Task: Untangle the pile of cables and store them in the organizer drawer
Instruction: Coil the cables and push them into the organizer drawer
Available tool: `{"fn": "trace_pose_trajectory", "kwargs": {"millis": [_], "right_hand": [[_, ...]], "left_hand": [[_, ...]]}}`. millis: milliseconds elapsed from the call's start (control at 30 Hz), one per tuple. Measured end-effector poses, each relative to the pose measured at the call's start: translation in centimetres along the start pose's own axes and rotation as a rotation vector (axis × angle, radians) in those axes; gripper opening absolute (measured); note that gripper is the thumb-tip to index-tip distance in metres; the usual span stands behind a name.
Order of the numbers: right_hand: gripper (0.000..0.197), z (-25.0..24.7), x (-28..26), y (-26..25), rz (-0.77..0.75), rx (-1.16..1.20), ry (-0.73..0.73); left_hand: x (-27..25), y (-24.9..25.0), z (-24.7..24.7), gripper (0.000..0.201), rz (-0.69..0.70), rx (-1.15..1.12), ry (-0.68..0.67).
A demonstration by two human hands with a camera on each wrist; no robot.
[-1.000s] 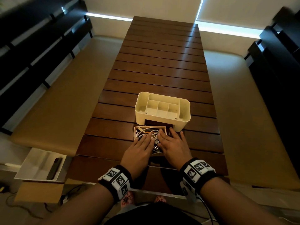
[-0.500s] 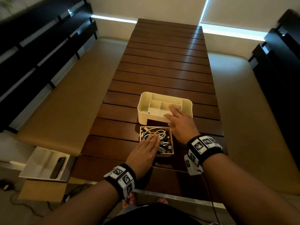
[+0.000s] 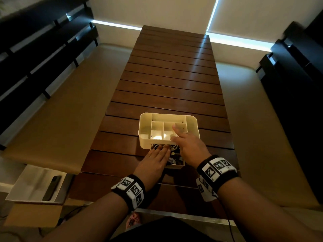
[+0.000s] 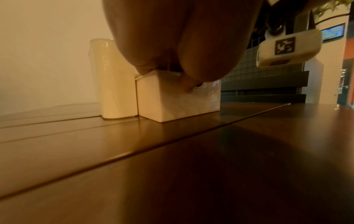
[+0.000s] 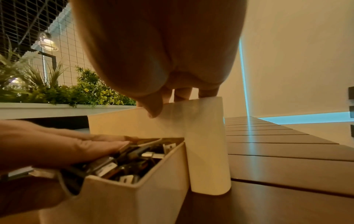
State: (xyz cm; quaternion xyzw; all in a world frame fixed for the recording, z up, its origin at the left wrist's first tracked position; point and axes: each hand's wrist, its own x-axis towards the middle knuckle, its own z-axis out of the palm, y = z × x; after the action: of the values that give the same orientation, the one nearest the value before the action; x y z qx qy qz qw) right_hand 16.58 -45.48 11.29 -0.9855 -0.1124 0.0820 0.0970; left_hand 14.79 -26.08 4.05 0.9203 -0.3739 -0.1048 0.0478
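Observation:
A cream organizer [image 3: 143,131] with several open compartments stands on the slatted wooden table [image 3: 171,81]. Its small drawer [image 3: 178,166], holding tangled white and dark cables [image 3: 173,160], sits partly inside the organizer's front. My left hand [image 3: 155,159] lies flat on the cables with straight fingers. In the left wrist view its thumb touches the drawer [image 4: 172,103] front. My right hand [image 3: 190,147] grips the organizer's near rim, fingers inside and thumb on the outer wall [image 5: 203,136]. The drawer [image 5: 134,204] and cables [image 5: 130,163] show under the left hand [image 5: 57,145].
Tan cushioned benches flank the table, with dark slatted backrests at far left and right. A white tray [image 3: 22,187] holding a black phone [image 3: 52,187] sits low at the left, above a cardboard box [image 3: 33,213]. The table stretches far ahead.
My right hand left the drawer and took hold of the organizer's near rim. The drawer has slid from in front of the organizer partly into it, under my left hand.

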Motion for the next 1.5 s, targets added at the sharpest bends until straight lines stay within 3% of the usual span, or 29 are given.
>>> {"fn": "trace_pose_trajectory", "kwargs": {"millis": [133, 200, 267, 367, 467, 600, 733, 800, 900, 967, 1067, 1200, 1333, 1500], "right_hand": [[0.051, 0.3, -0.4, -0.2, -0.029, -0.011, 0.002], [0.069, 0.8, -0.8, 0.1, -0.042, -0.042, -0.06], [0.096, 1.3, -1.3, 0.2, -0.054, -0.115, -0.129], [0.12, 2.2, -1.5, 0.2, -0.066, -0.215, -0.123], [0.121, 2.8, -1.5, 0.3, -0.065, -0.26, -0.062], [0.116, 3.4, -1.4, 0.6, -0.078, -0.235, -0.012], [0.118, 3.6, -1.4, 0.5, -0.071, -0.205, -0.002], [0.118, 3.4, -1.5, 0.5, -0.074, -0.204, -0.009], [0.122, 3.0, -1.4, 0.5, -0.066, -0.244, -0.049], [0.124, 3.2, -1.4, 0.4, -0.068, -0.241, -0.028], [0.113, 4.8, -2.8, 0.1, -0.157, -0.21, 0.178], [0.071, 8.0, -4.6, 0.0, -0.28, -0.119, 0.41], [0.049, 9.3, -4.0, 0.4, -0.242, 0.026, 0.457], [0.045, 9.6, -3.6, 0.3, -0.2, 0.013, 0.42]], "left_hand": [[0.0, 0.2, 0.4, 0.062, 0.019, 0.001, 0.092], [0.0, 0.4, 0.6, 0.059, -0.002, -0.011, 0.135], [-0.1, 0.6, 0.5, 0.073, -0.021, -0.054, 0.17], [-0.4, 0.9, 0.7, 0.073, -0.052, -0.035, 0.235], [-0.8, 0.9, 0.6, 0.063, -0.075, -0.017, 0.265], [-1.3, 0.1, -1.2, 0.082, -0.069, -0.072, 0.354], [-0.6, -1.0, -6.0, 0.078, -0.117, -0.05, 0.515], [1.1, -1.8, -8.0, 0.093, -0.146, -0.016, 0.378], [4.0, -3.1, -8.8, 0.114, -0.155, 0.106, 0.038], [4.9, -3.6, -8.1, 0.119, -0.144, 0.108, -0.07], [5.1, -3.8, -7.2, 0.113, -0.138, 0.132, -0.062], [5.1, -3.7, -7.0, 0.109, -0.137, 0.163, -0.01], [5.2, -3.5, -7.0, 0.112, -0.155, 0.14, -0.042], [5.5, -4.1, -8.0, 0.115, -0.162, 0.018, -0.128]]}}
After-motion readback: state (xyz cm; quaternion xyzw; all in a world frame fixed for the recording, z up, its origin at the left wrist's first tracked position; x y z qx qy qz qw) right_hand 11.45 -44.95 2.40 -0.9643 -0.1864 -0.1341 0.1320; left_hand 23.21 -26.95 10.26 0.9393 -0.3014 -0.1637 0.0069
